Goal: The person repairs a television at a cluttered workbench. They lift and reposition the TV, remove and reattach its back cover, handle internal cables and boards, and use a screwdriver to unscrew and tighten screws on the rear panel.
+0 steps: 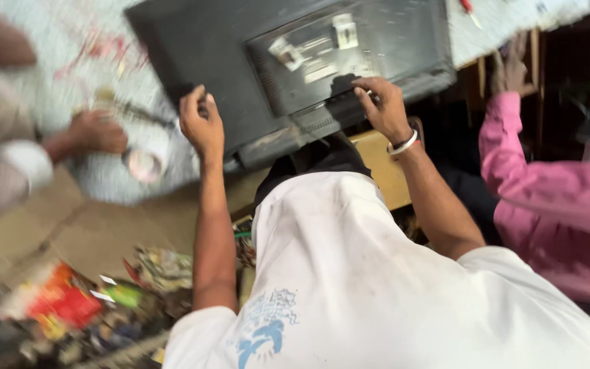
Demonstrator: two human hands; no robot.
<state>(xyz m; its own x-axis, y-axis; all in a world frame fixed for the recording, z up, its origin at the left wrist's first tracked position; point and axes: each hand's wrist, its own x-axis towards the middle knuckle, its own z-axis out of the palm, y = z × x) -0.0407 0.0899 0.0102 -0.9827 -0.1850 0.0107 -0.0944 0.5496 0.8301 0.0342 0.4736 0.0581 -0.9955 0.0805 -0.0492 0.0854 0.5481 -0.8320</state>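
A black flat screen [213,48] lies face down on a table, its back panel with white stickers facing up. My left hand [201,124] rests on the screen's back near its lower left, fingers curled; blur hides whether something small sits in them. My right hand [381,106], with a white bangle on the wrist, presses spread fingers on the vented strip along the screen's lower edge. My white shirt fills the lower middle of the view.
Another person's hand [98,131] lies on the pale patterned tablecloth [63,41] at left, beside a small round cup [143,164]. A person in a pink sleeve [548,191] stands at right, hand [510,65] raised. Colourful clutter [69,307] covers the floor at lower left.
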